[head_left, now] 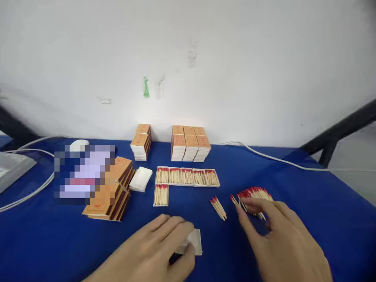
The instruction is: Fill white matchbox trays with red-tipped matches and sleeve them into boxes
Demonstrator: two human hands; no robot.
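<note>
My left hand (pixel 164 246) is closed around a white matchbox tray (pixel 196 241) at the front of the table; its fingers hide most of the tray. To the right, my right hand (pixel 279 231) has thumb and forefinger pinched on a few matches (pixel 234 200) at the left side of a loose match pile (pixel 255 192) with red heads. Between the two hands lies a small separate bunch of matches (pixel 218 208). Beyond them is a row of filled match trays (pixel 187 177), with one more filled tray (pixel 161 195) below its left end.
Stacked orange matchboxes (pixel 190 143) stand by the wall, with a narrower stack (pixel 141 141) left of them. Flat orange box sleeves (pixel 110 192) are piled at left beside white trays (pixel 141 179). A blurred-out device (pixel 88 168), white mouse (pixel 79 145) and cables (pixel 282 159) lie around.
</note>
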